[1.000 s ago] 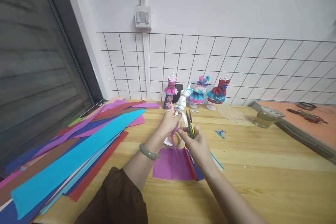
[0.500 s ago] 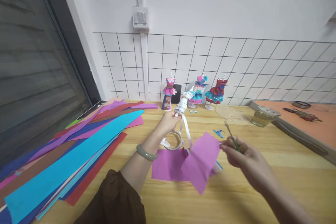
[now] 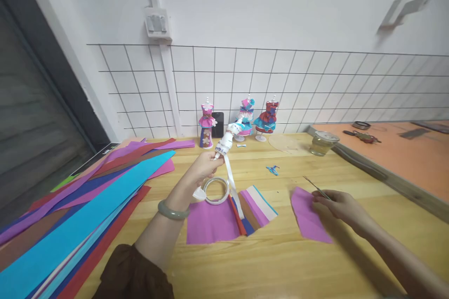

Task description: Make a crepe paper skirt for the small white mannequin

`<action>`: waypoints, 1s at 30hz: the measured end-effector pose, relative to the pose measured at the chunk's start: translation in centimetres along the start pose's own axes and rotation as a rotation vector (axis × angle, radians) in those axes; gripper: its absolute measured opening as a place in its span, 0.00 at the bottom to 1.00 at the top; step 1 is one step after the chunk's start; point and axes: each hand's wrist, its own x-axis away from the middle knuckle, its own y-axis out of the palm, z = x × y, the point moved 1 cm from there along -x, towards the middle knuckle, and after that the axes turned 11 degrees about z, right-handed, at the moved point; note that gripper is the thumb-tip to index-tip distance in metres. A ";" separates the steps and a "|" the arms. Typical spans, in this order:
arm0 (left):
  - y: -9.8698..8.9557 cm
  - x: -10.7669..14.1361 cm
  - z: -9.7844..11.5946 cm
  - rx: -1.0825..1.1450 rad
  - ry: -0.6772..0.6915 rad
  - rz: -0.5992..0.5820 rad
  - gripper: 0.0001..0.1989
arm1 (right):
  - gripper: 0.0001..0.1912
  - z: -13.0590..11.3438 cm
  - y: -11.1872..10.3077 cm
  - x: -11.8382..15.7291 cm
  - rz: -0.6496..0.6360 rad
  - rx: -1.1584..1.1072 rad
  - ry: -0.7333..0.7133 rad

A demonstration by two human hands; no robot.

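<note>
White mini dress form (image 3: 226, 142) held tilted, wrapped but not skirted

The left hand (image 3: 206, 164) is closed around the form's lower end, keeping it above the wooden desk (image 3: 280, 266), its top leaning right. The right hand (image 3: 338, 203) grips slim metal scissors (image 3: 321, 191), its fingertips at a loose purple sheet (image 3: 308, 217); whether they pinch it, one cannot tell.

Done, by the look of it: white wrapping around the body, with a touch of blue near the top. A white strip (image 3: 234, 187) hangs from it, unfastened at its lower end. A coloured skirt like those on the finished figures seems to be lacking, so the work looks partway along.

Counted outward: one form in hand, one pair of scissors, one loose purple sheet, one white tape roll (image 3: 216, 202) and one broad purple sheet (image 3: 212, 224) beside a fan of coloured strips (image 3: 257, 208). Behind stand three dressed figures: pink (image 3: 206, 122), pink-and-blue (image 3: 246, 114) and red-and-blue (image 3: 268, 119). The overlapping heap of long strips (image 3: 87, 196) cannot be counted reliably.
</note>
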 end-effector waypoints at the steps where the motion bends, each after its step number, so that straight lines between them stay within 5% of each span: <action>1: 0.0 -0.1 -0.1 -0.009 -0.001 -0.004 0.10 | 0.15 0.0 -0.1 0.1 -0.033 -0.016 0.022; 6: -0.1 -0.3 -0.2 -0.040 0.019 -0.025 0.11 | 0.18 -0.6 -0.7 -0.7 -0.145 -0.054 0.040; 14: -0.3 -0.5 -0.3 -0.090 0.029 -0.001 0.11 | 0.14 -0.4 -0.5 -3.7 0.034 0.185 -0.064; 21: -0.1 -0.7 -0.4 -0.077 0.002 -0.017 0.11 | 0.08 -1.5 2.5 -4.8 0.054 0.071 -0.070; 30: -0.2 -0.5 -0.5 -0.131 0.001 0.004 0.09 | 0.08 -4.8 7.0 -6.0 -0.084 -0.095 -0.157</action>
